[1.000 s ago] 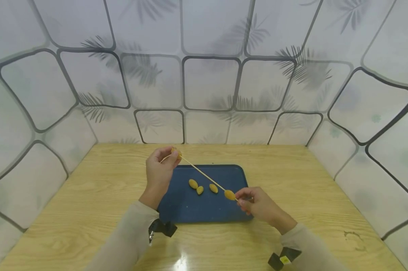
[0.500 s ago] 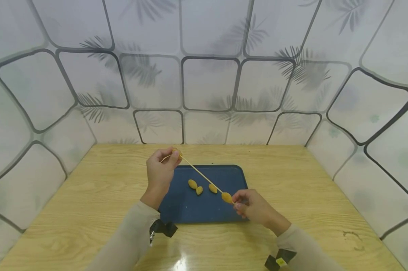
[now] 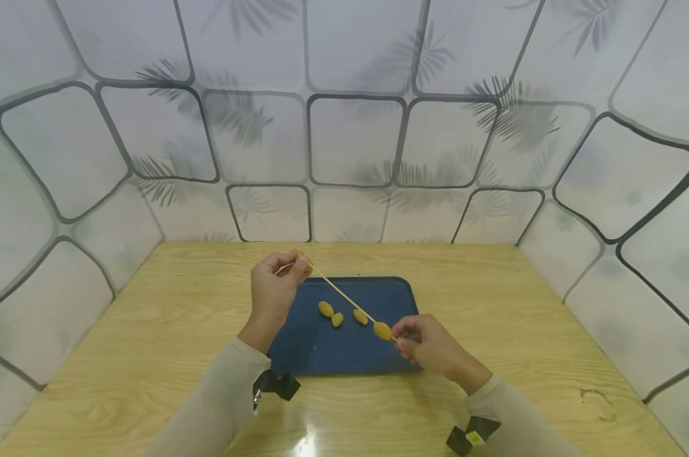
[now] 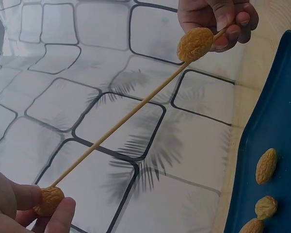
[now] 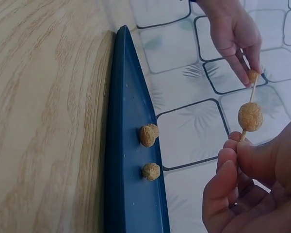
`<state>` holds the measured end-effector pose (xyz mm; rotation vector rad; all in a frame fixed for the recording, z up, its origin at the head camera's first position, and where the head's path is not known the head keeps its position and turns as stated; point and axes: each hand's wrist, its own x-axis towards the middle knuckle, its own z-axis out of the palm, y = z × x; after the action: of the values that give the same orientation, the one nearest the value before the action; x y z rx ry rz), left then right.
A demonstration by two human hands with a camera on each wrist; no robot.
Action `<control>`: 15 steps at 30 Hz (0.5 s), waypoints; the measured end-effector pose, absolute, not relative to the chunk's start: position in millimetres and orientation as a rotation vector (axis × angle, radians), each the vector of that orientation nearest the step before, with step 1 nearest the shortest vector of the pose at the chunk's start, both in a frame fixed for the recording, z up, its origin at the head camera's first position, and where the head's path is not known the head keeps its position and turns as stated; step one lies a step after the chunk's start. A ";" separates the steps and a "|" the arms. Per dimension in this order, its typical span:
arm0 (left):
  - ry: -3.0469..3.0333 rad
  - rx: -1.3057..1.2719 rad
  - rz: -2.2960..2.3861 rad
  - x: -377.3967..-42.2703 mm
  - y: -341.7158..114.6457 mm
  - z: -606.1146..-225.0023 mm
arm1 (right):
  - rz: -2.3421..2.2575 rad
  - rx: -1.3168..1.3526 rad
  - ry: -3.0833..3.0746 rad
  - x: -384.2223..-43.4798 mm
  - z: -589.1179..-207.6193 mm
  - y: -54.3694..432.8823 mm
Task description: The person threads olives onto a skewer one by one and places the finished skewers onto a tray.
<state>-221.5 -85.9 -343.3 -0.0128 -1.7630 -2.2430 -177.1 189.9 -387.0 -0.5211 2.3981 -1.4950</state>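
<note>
A thin wooden skewer (image 3: 341, 292) slants above the blue tray (image 3: 350, 358), held between both hands. My left hand (image 3: 271, 289) pinches a wrinkled yellow-brown oval piece (image 4: 49, 201) with thumb and fingers, at the skewer's upper left. Toward the other end, a second such piece (image 5: 250, 117) is threaded on the stick. Just beyond it, the thumb and fingers of my right hand (image 3: 432, 348) pinch the skewer's end. In the left wrist view, bare stick (image 4: 121, 126) runs between the two pieces.
Three more wrinkled oval pieces lie on the tray, two side by side and one piece (image 3: 360, 317) a little to the right. The tray rests on a light wooden table (image 3: 178, 330). A patterned wall (image 3: 350, 139) rises behind and at both sides.
My right hand and the piece beside it have shifted slightly left. My left hand has moved a little to the right, keeping its pinch.
</note>
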 end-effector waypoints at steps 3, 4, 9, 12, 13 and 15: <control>-1.759 -0.016 -2.241 -220.3 -85.8 -343.2 | -1.498 -0.514 2.402 -177.2 -386.4 189.3; -1.756 -0.016 -2.243 -220.0 -85.8 -342.8 | -1.498 -0.510 2.403 -177.2 -386.0 188.9; -1.753 0.009 -2.253 -220.5 -85.8 -341.8 | -1.485 -0.497 2.414 -176.8 -384.5 187.5; -1.771 0.038 -2.252 -220.3 -85.2 -340.9 | -1.481 -0.493 2.418 -176.1 -383.3 186.6; -1.780 0.045 -2.249 -220.1 -85.1 -340.9 | -1.480 -0.491 2.419 -175.9 -382.9 186.3; -1.798 0.059 -2.244 -219.9 -84.9 -341.3 | -1.481 -0.488 2.418 -175.4 -382.1 185.6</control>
<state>-219.9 -84.9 -341.3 0.0590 -1.7980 -2.2441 -175.4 185.6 -382.1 -0.4881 2.4176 -1.4815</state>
